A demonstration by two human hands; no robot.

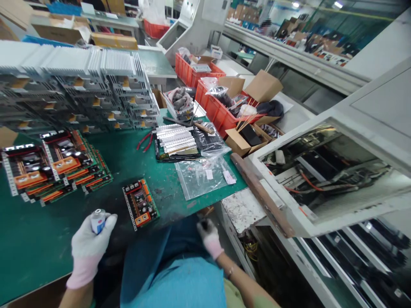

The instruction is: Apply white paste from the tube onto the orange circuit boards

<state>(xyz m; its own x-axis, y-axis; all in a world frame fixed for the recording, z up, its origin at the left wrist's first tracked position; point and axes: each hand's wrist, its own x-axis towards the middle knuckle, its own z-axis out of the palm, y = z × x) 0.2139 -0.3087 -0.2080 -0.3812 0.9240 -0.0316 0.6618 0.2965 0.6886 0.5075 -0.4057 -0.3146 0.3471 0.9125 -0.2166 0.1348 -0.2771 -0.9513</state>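
My left hand [88, 246], in a white and pink glove, is wrapped round a small cylinder [98, 221] with a silvery top and a white and blue label. It is over the green table, left of a single circuit board [140, 203] with orange blocks and a white strip along one edge. My right hand [209, 235], also gloved, hangs low beside my lap, below the table's edge. Its fingers are dark and blurred, and whether they hold anything cannot be made out. Stacked circuit boards [64, 160] lie further left.
Finned metal heat sinks [80, 81] are piled behind the boards. Red-handled pliers [145, 142], metal strips [176, 139] and a clear plastic bag [205, 177] lie on the green table [122, 147]. Red crates [212, 105] stand beyond. A grey machine housing [298, 231] bounds the right side.
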